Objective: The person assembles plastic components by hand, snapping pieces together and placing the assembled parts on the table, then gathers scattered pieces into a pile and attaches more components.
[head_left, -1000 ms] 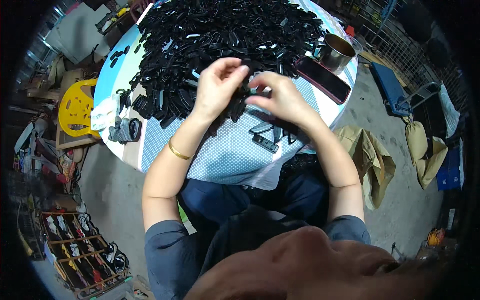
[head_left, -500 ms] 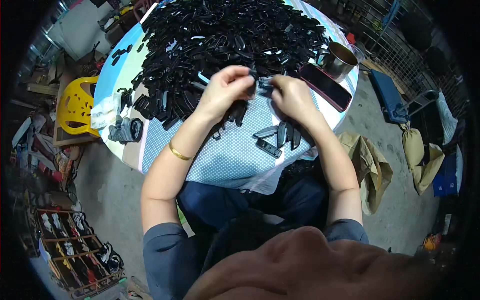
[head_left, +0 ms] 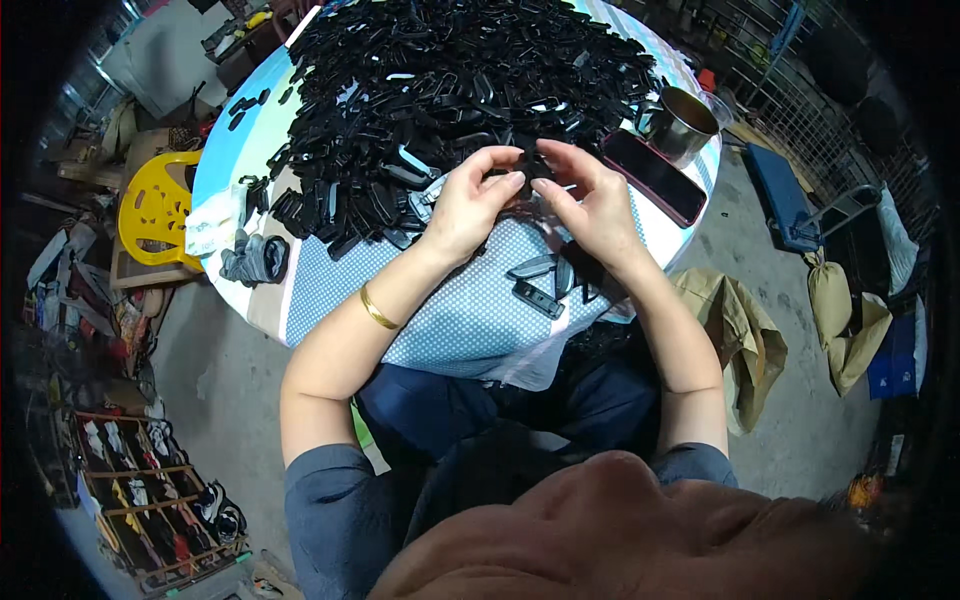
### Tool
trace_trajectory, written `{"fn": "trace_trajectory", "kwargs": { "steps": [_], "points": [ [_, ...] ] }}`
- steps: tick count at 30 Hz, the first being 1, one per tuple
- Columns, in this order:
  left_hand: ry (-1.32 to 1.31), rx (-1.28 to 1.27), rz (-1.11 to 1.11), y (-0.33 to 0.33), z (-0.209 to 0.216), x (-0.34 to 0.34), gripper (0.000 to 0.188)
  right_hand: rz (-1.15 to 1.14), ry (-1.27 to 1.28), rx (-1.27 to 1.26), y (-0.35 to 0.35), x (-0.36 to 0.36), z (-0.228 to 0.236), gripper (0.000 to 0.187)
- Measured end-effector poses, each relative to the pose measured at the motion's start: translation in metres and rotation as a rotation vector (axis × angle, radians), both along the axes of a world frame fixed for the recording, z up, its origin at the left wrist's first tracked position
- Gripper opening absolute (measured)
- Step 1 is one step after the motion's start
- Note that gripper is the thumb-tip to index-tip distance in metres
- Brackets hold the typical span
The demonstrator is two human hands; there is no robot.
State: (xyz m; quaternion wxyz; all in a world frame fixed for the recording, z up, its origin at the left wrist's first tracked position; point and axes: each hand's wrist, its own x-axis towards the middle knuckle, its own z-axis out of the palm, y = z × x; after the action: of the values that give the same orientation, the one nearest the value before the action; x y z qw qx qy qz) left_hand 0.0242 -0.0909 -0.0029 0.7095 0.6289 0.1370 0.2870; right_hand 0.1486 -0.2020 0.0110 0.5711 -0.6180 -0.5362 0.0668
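Note:
Between the fingertips of both hands is a small black plastic part; its exact kind is hard to make out. My left hand, with a gold bangle on the wrist, pinches it from the left. Thumb and fingers of my right hand grip it from the right. Just beyond the hands, a large heap of black plastic pieces spreads over the table, many long and narrow like clips or handles. A small group of similar elongated black pieces lies on the dotted blue cloth, near my right wrist.
Right of the heap are a phone and a metal mug. A rolled grey cloth lies at the table's left edge, close to a yellow stool. On the floor are a beige sack, a blue trolley and a rack.
Both hands have come together around one black part. My right hand has turned, its fingers now pointing up, and my left hand has shifted slightly right.

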Motion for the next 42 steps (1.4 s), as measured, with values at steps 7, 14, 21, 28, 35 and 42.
{"fn": "trace_trajectory", "kwargs": {
  "steps": [7,14,21,28,35,42],
  "points": [
    [-0.036,0.163,0.067,0.002,0.0,0.0,0.024,0.006,-0.041,-0.006,-0.003,0.002,0.0,0.032],
    [-0.052,0.019,0.097,-0.001,-0.004,0.0,0.029,-0.07,-0.275,0.115,0.0,-0.004,-0.006,0.027],
    [-0.064,0.043,0.082,0.001,0.003,-0.002,0.028,-0.117,-0.326,0.044,0.001,-0.007,-0.002,0.031],
    [-0.08,0.174,-0.074,0.007,0.014,-0.009,0.024,0.159,0.036,-0.184,0.0,0.005,-0.007,0.029],
    [-0.055,0.168,-0.104,0.01,0.017,-0.009,0.024,0.175,-0.073,-0.25,-0.004,0.008,0.001,0.028],
    [0.309,0.715,-0.071,-0.013,0.014,-0.009,0.037,-0.063,-0.316,-0.257,0.002,0.061,-0.005,0.023]
  ]
}}
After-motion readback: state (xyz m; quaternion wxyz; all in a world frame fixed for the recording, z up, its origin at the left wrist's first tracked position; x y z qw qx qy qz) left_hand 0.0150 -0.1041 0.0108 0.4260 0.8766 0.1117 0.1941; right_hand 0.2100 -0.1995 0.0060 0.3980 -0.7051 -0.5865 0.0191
